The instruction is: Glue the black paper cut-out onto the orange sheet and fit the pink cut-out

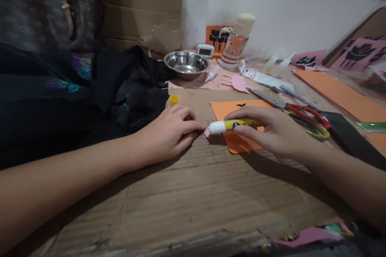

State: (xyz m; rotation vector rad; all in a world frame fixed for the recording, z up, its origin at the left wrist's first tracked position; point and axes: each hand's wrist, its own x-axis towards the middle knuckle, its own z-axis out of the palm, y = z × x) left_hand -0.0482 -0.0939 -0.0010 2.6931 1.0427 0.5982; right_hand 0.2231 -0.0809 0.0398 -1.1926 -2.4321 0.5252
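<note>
My right hand (271,128) is closed round a yellow glue stick (245,123) lying nearly level, its white end (216,127) pointing left. That end touches, or is right beside, a small pink paper piece (207,133) on the cardboard surface. With curled fingers, my left hand (176,128) pins the piece by the fingertips; its far edge is hidden. Under the glue stick and right hand lies an orange paper card (241,144) bearing a small black shape (241,105). A yellow cap (174,100) stands just behind my left hand.
Red-handled scissors (304,113) and a yellow-handled pair (318,131) lie beside my right hand. Farther back are a metal bowl (186,64), a bottle (237,44), a digital timer (205,51) and a pink cutout (239,83). Black cloth (129,88) covers the left; orange sheets (340,94) lie right.
</note>
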